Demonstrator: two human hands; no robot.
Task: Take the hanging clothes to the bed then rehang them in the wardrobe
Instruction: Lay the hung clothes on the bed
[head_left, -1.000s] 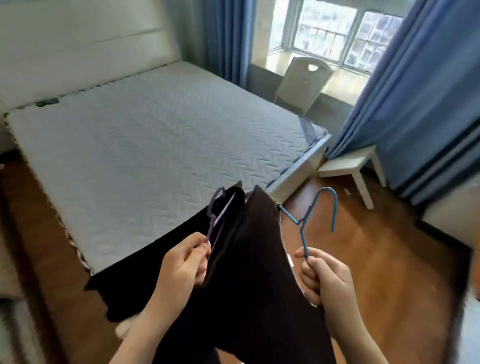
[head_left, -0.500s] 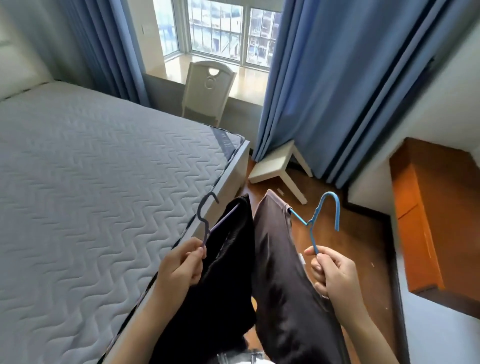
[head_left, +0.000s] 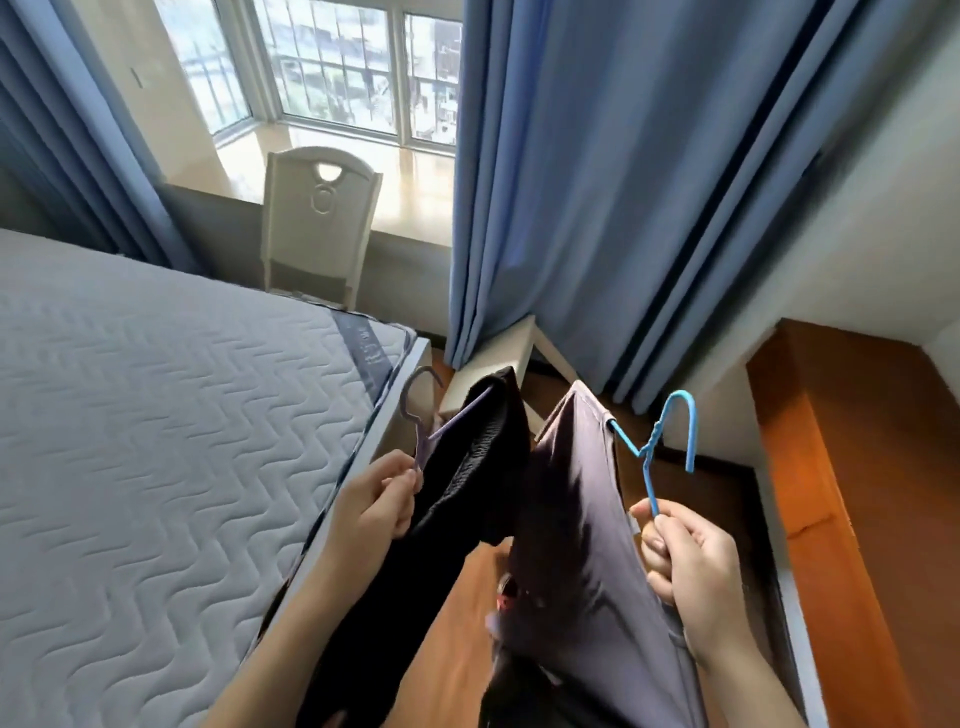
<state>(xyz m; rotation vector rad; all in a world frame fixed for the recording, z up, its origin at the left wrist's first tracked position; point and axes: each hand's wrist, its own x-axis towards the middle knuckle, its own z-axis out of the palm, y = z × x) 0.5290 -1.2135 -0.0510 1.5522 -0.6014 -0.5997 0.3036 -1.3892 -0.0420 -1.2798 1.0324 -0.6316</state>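
Left hand (head_left: 374, 509) is pinching a lilac wire hanger (head_left: 420, 441) with black cloth (head_left: 483, 457), right hand (head_left: 691, 561) is gripping a blue wire hanger (head_left: 649, 478) with grey cloth (head_left: 571, 519). They're apart, probably so they aren't tangling.

Wire of the blue hanger (head_left: 649, 483) is recorded as coated in smooth, slightly glossy plastic; the purple hanger (head_left: 420, 441) is coated likewise, duller. Matt cloth is noted for the black garment (head_left: 478, 467), with a ribbed knit edge. Smooth cloth with faint sheen is seen on the grey garment (head_left: 571, 519). The mattress (head_left: 156, 441) is covered in matt quilted fabric, zigzag-stitched. The curtain (head_left: 571, 182) is logged as soft matt cloth. The floor (head_left: 457, 639) and cabinet (head_left: 857, 467) are taken as smooth wood, lightly glossy.
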